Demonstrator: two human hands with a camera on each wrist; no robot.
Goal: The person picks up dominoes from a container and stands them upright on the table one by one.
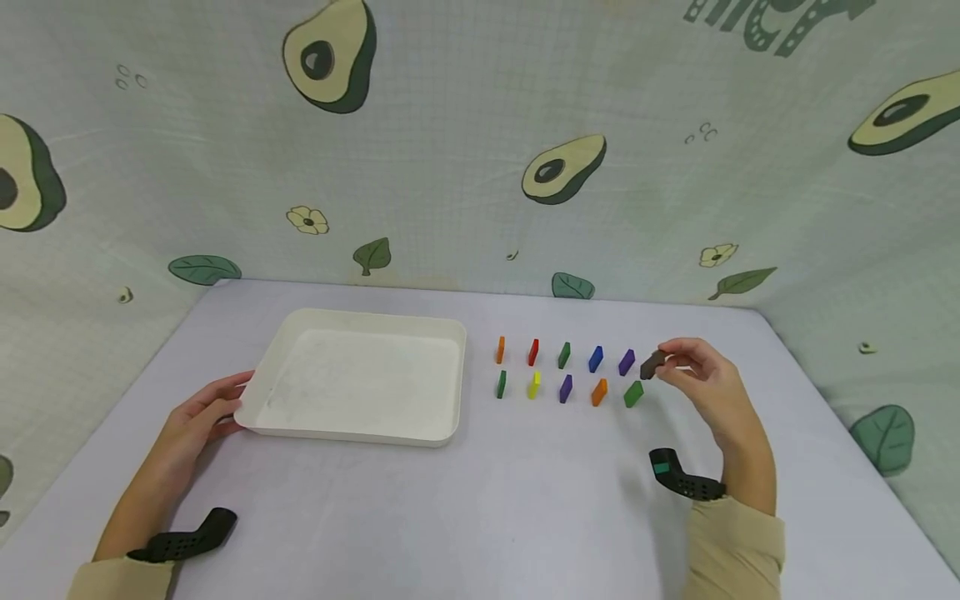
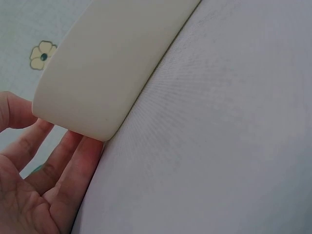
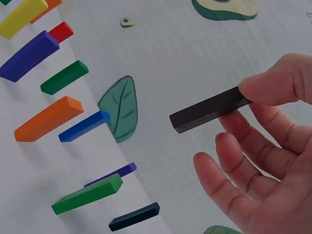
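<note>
My left hand point(image 1: 198, 421) holds the near left corner of a shallow white tray point(image 1: 352, 435). In the left wrist view its thumb is at the rim and the other fingers are against the end wall. At the right, my right hand point(image 1: 708, 387) pinches a dark, nearly black block point(image 3: 209, 110) by one end between thumb and fingers, raised off the table. Beside it, small coloured blocks stand in two rows, with a purple block point(image 1: 627, 362) and a green block point(image 1: 633, 393) nearest. The right wrist view also shows a second dark block point(image 3: 134, 217) on the table.
Left of these stand more blocks, among them an orange block point(image 1: 599, 392), a blue block point(image 1: 596, 358), a yellow block point(image 1: 534, 384) and a red block point(image 1: 533, 352). A printed cloth point(image 1: 450, 150) hangs behind the white table point(image 1: 480, 525).
</note>
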